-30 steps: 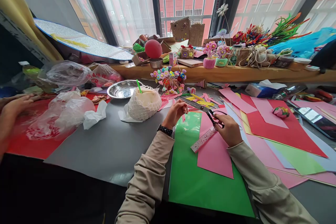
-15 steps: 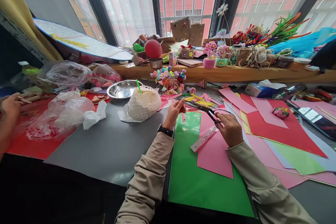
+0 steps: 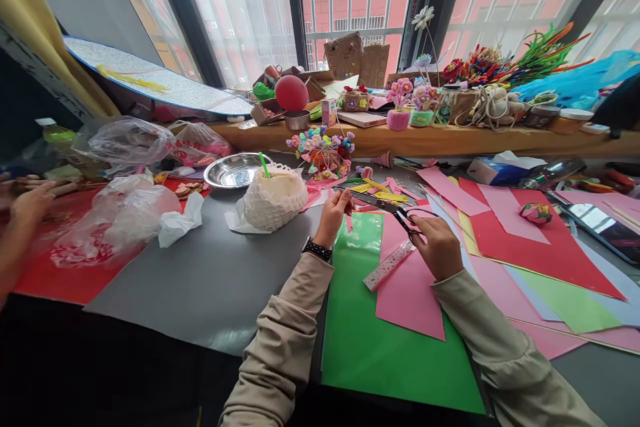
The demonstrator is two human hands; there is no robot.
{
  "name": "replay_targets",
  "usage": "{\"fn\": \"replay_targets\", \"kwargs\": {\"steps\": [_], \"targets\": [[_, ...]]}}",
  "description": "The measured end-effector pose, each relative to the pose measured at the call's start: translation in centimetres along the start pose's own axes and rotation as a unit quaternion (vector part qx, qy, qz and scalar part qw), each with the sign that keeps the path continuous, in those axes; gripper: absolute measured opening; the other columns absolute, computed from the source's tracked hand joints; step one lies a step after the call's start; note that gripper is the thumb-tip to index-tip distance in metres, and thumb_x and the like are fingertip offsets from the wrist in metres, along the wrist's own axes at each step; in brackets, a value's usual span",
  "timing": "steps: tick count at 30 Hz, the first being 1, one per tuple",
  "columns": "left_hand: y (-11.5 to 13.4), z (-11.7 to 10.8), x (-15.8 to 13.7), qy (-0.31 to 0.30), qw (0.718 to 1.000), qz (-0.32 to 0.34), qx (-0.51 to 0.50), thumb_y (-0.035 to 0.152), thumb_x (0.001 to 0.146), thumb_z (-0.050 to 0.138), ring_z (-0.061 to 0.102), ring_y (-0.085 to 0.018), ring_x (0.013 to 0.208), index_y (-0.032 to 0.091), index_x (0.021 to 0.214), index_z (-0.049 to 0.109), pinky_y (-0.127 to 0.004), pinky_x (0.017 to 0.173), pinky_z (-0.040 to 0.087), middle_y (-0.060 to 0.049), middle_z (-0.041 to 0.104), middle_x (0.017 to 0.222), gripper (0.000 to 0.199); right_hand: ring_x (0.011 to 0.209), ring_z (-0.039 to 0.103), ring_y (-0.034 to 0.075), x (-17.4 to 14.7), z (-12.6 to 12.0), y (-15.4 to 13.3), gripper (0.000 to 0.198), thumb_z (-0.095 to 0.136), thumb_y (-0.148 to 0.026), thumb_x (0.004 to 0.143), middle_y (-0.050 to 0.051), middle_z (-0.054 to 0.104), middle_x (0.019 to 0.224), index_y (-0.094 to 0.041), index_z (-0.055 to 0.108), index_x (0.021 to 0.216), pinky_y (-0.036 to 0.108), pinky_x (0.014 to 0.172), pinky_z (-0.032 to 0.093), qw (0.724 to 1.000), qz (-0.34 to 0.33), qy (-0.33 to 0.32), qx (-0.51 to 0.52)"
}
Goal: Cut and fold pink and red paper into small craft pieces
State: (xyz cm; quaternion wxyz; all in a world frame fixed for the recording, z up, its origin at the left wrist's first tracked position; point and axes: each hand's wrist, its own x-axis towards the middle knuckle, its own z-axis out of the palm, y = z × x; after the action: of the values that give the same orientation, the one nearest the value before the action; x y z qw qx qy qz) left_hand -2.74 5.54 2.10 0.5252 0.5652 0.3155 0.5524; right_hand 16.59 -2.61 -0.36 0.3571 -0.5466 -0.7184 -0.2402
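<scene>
My right hand point(image 3: 441, 250) is closed round the black handles of a pair of scissors point(image 3: 399, 211). Their blades point left, towards my left hand point(image 3: 334, 219), whose thumb and fingers are pinched together close to the tips. Whatever sits in that pinch is too small to make out; a bit of pink paper shows just below it. Under both hands lies a green sheet point(image 3: 400, 377), with pink paper point(image 3: 407, 310) and a pink patterned ruler point(image 3: 389, 265) on top. Yellow and pink paper scraps point(image 3: 390, 197) lie beyond the blades.
Left of my arm stands a fruit in white foam netting point(image 3: 275, 203), near a metal dish point(image 3: 235, 172). Red paper point(image 3: 570, 260), a phone point(image 3: 605, 223) and a folded paper flower point(image 3: 535, 213) lie right. Another person's hand point(image 3: 33, 203) is at far left.
The other person's hand at far left has moved right, and more fingers show. My own hands and the scissors have hardly shifted.
</scene>
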Motion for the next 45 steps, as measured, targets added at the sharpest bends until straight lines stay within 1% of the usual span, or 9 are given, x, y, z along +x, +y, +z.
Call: {"fn": "replay_targets", "kwargs": {"steps": [7,11,15,20,23,29,37,41,45], "targets": [[-0.1,0.0,0.0,-0.012,1.000,0.006,-0.024,0.040,0.071,0.046,0.040,-0.004,0.042,0.015,0.056,0.042,-0.017,0.043,0.031,0.004,0.046,0.051,0.030,0.073,0.049,0.019,-0.2,0.2,0.1,0.024,0.047,-0.010,0.067,0.004,0.060,0.074,-0.014,0.056,0.088,0.029,0.067,0.041,1.000,0.010,-0.003,0.015],[0.0,0.0,0.0,-0.009,1.000,-0.007,-0.026,0.041,0.070,0.047,0.040,-0.003,0.041,0.014,0.057,0.044,-0.016,0.043,0.031,0.004,0.048,0.051,0.029,0.074,0.048,0.019,-0.1,0.0,0.3,0.022,0.047,-0.010,0.068,0.005,0.060,0.076,-0.014,0.056,0.088,0.029,0.069,0.039,1.000,0.001,0.021,-0.012],[-0.1,-0.2,0.0,0.025,0.996,-0.081,-0.014,0.037,0.063,0.056,0.046,-0.003,0.045,0.013,0.059,0.052,-0.016,0.047,0.037,0.002,0.054,0.056,0.025,0.073,0.048,0.019,0.2,-0.6,0.3,0.019,0.046,-0.013,0.072,0.005,0.059,0.073,-0.013,0.057,0.087,0.030,0.071,0.037,0.995,-0.016,0.041,-0.091],[0.0,-0.6,-0.2,0.020,0.970,-0.215,-0.115,0.025,0.061,0.061,0.054,-0.005,0.054,0.012,0.067,0.058,-0.016,0.055,0.042,-0.001,0.060,0.064,0.015,0.071,0.047,0.018,0.5,-1.1,0.5,0.019,0.043,-0.015,0.076,0.005,0.059,0.070,-0.014,0.058,0.087,0.029,0.069,0.034,0.989,-0.026,0.025,-0.144],[0.2,-0.7,-0.1,0.011,0.957,-0.247,-0.154,0.018,0.063,0.058,0.056,-0.006,0.057,0.012,0.070,0.059,-0.016,0.057,0.044,-0.003,0.062,0.067,0.009,0.071,0.047,0.018,0.6,-1.1,0.6,0.019,0.043,-0.013,0.076,0.005,0.060,0.070,-0.014,0.058,0.088,0.028,0.069,0.033,0.988,-0.028,0.021,-0.151],[0.2,-0.9,0.2,0.035,0.943,-0.302,-0.136,0.013,0.067,0.050,0.055,-0.006,0.050,0.011,0.067,0.059,-0.016,0.052,0.045,-0.001,0.060,0.057,0.009,0.072,0.047,0.017,0.6,-1.1,0.8,0.020,0.044,-0.013,0.076,0.003,0.061,0.072,-0.014,0.057,0.091,0.027,0.068,0.032,0.985,-0.064,0.018,-0.162],[-0.1,-1.2,0.1,0.032,0.956,-0.269,-0.115,0.014,0.066,0.051,0.054,-0.004,0.047,0.010,0.069,0.060,-0.013,0.049,0.043,-0.001,0.059,0.055,0.010,0.072,0.048,0.018,0.5,-1.0,0.9,0.022,0.044,-0.010,0.073,0.003,0.061,0.073,-0.014,0.057,0.092,0.028,0.071,0.035,0.990,-0.050,0.013,-0.134],[0.1,-1.0,0.1,0.027,0.963,-0.244,-0.112,0.014,0.065,0.052,0.053,-0.004,0.046,0.010,0.067,0.060,-0.013,0.048,0.042,0.000,0.059,0.055,0.008,0.077,0.048,0.018,0.3,-0.5,1.3,0.025,0.045,-0.007,0.069,0.004,0.060,0.077,-0.014,0.057,0.089,0.030,0.076,0.036,0.998,-0.018,-0.002,-0.060],[0.3,-0.9,0.1,0.014,0.968,-0.218,-0.124,0.015,0.065,0.054,0.051,-0.002,0.046,0.012,0.066,0.058,-0.012,0.049,0.040,0.001,0.058,0.054,0.006,0.077,0.049,0.019,0.1,0.1,1.6,0.025,0.047,-0.009,0.065,0.005,0.060,0.077,-0.015,0.057,0.088,0.031,0.073,0.040,0.999,0.023,-0.009,0.024]]}}
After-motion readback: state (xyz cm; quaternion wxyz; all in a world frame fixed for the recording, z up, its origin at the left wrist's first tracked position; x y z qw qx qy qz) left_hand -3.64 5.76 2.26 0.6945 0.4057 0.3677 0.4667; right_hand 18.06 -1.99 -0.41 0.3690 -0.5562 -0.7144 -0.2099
